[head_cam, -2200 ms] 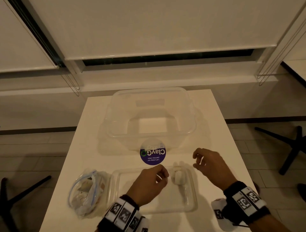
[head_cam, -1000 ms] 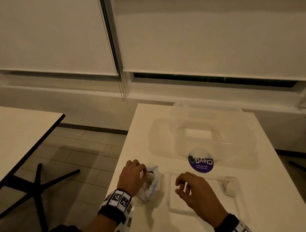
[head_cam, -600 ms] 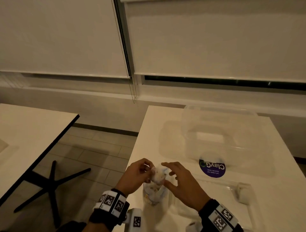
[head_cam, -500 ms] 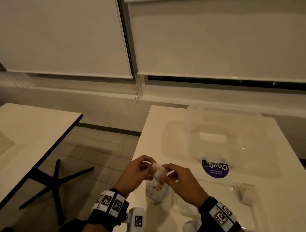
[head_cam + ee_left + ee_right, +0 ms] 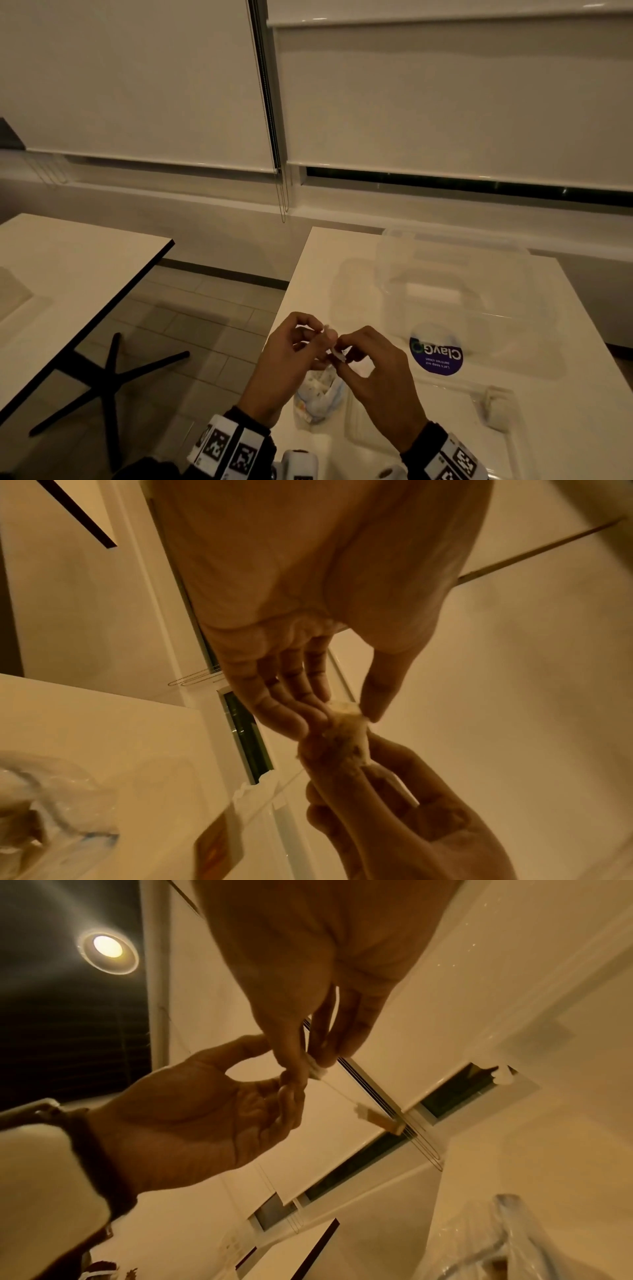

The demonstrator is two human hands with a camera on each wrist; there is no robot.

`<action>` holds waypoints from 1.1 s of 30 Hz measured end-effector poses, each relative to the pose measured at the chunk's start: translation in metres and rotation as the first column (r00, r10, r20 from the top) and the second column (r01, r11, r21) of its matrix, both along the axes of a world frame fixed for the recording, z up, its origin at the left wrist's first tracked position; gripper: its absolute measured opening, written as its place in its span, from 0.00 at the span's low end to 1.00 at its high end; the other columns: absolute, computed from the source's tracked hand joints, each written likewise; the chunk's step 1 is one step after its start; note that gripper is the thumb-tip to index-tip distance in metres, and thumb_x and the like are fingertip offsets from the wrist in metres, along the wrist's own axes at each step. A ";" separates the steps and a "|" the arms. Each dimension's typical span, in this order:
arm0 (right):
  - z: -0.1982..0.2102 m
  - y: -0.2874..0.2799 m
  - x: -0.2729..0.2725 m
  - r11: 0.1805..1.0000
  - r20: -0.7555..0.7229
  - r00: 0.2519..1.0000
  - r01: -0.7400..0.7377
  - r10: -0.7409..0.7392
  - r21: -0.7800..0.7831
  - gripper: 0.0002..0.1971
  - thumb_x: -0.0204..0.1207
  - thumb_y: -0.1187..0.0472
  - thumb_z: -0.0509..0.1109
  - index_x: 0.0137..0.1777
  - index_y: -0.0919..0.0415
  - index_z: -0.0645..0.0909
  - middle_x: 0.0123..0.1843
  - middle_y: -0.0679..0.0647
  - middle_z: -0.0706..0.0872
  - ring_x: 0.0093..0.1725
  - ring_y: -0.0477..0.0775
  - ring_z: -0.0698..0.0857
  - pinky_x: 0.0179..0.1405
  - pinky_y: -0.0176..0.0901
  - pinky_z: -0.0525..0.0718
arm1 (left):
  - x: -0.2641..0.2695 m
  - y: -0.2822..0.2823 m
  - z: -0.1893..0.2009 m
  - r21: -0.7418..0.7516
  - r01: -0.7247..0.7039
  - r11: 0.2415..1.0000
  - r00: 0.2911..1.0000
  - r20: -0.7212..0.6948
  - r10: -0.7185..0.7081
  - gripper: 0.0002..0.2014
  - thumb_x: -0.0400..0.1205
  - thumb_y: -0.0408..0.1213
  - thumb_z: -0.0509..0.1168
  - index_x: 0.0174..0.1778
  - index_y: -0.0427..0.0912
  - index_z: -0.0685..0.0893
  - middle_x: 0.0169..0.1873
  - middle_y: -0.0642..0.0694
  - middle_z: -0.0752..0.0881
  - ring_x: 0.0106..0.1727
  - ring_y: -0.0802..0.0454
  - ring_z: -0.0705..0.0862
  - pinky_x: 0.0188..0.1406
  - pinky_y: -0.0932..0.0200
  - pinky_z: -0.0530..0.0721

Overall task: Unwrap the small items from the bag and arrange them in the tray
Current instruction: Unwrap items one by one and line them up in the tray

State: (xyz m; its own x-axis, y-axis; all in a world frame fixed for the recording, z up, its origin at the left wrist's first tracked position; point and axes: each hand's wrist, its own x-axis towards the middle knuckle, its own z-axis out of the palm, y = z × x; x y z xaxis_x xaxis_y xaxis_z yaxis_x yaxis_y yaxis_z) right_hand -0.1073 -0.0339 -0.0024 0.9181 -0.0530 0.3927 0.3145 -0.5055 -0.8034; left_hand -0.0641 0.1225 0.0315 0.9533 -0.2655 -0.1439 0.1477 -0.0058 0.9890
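Both hands meet above the near left part of the white worktop (image 5: 342, 270), and each grip is clamped on the same small wrapped item (image 5: 334, 344). The left hand (image 5: 284, 359) pinches its far end between thumb and fingertips, and the right hand (image 5: 376, 373) pinches its near end just beside it, so the pale, crumpled piece spans the short gap between the two sets of fingertips. The left wrist view shows the wrapped item (image 5: 346, 731) held between both hands, its surface soft and wrinkled; what lies inside it cannot be told. Directly below the hands the clear bag (image 5: 320, 394) lies on the worktop with more small pieces in it. Just right of the bag sits the clear tray (image 5: 445, 387), and one unwrapped pale piece (image 5: 496, 409) rests at its right end. Beyond the tray stands a clear plastic tub (image 5: 462, 291) with a round purple label (image 5: 436, 354) on its near wall.
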 end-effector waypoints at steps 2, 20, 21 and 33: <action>0.004 0.001 -0.004 1.000 0.029 1.000 -0.007 0.007 -0.011 0.07 0.75 0.60 0.78 0.48 0.48 0.84 0.43 0.39 0.83 0.44 0.41 0.83 0.43 0.26 0.78 | 0.000 0.001 0.003 -0.002 -0.019 1.000 1.000 0.024 0.019 0.04 0.83 0.32 0.69 0.53 0.39 0.83 0.46 0.39 0.90 0.45 0.46 0.91 0.46 0.55 0.89; 0.015 -0.007 -0.026 0.903 -0.221 0.963 -0.050 0.158 0.427 0.13 0.74 0.51 0.77 0.57 0.50 0.87 0.48 0.47 0.92 0.48 0.52 0.90 0.57 0.54 0.89 | -0.031 -0.009 0.016 -0.163 -0.013 0.987 0.999 0.028 0.018 0.08 0.86 0.25 0.59 0.53 0.34 0.84 0.48 0.40 0.89 0.50 0.43 0.90 0.47 0.53 0.91; 0.015 -0.009 -0.026 0.905 -0.212 0.966 -0.044 0.146 0.423 0.13 0.73 0.50 0.77 0.57 0.50 0.87 0.47 0.47 0.92 0.47 0.52 0.90 0.56 0.53 0.89 | -0.032 -0.011 0.016 -0.158 -0.014 0.987 0.999 0.031 0.019 0.08 0.86 0.25 0.59 0.52 0.34 0.84 0.48 0.40 0.90 0.50 0.43 0.90 0.46 0.53 0.90; 0.017 -0.023 -0.025 0.938 -0.166 0.977 -0.071 0.134 0.341 0.02 0.74 0.56 0.78 0.45 0.52 0.90 0.37 0.48 0.90 0.37 0.52 0.86 0.43 0.49 0.88 | -0.033 -0.018 0.018 0.089 -0.019 0.996 0.970 0.244 -0.003 0.12 0.79 0.45 0.70 0.54 0.44 0.86 0.47 0.47 0.92 0.51 0.47 0.91 0.49 0.53 0.91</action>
State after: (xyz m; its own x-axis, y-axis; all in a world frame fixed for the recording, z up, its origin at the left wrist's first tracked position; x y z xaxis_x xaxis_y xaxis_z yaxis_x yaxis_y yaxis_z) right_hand -0.1319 -0.0569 0.0145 0.9797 -0.0526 0.1932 0.1816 -0.1739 -0.9679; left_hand -0.0971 0.1044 0.0500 0.9646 -0.2543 0.0699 -0.0972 -0.0964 0.9906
